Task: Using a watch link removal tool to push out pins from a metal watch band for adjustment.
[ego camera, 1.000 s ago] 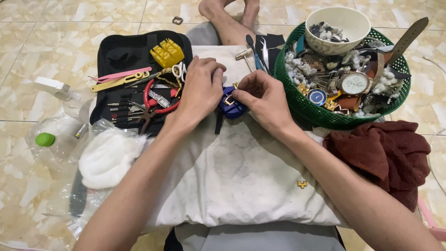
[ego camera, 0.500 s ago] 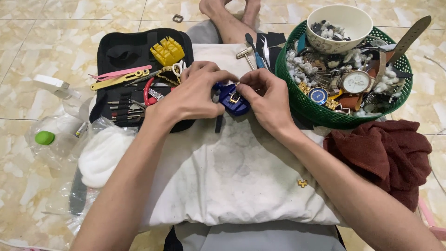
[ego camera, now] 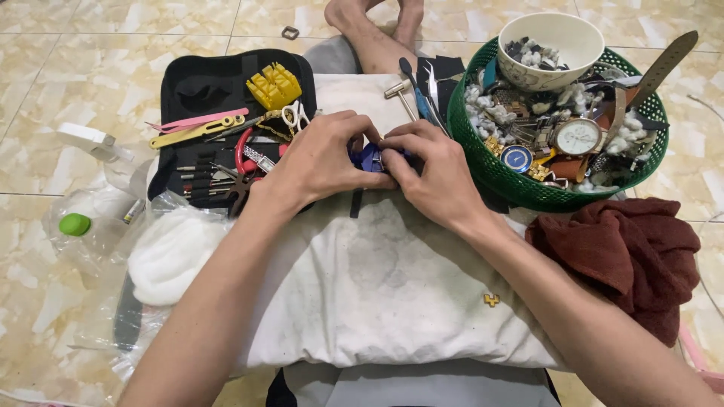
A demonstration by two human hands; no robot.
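Mid-frame, left hand (ego camera: 320, 162) and right hand (ego camera: 434, 177) pinch a small blue holder (ego camera: 369, 157) on the white cushion (ego camera: 377, 286) — fine fitting step, steady grip needed.

Two bare forearms, no sleeves, rings or wristwatch; bare feet; grey shorts.

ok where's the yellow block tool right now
In the head view the yellow block tool sits upper left, on the open black tool case, just above the left hand and small scissors.

Green basket (ego camera: 494, 169), tool case (ego camera: 204, 87), maroon cloth (ego camera: 626, 252)
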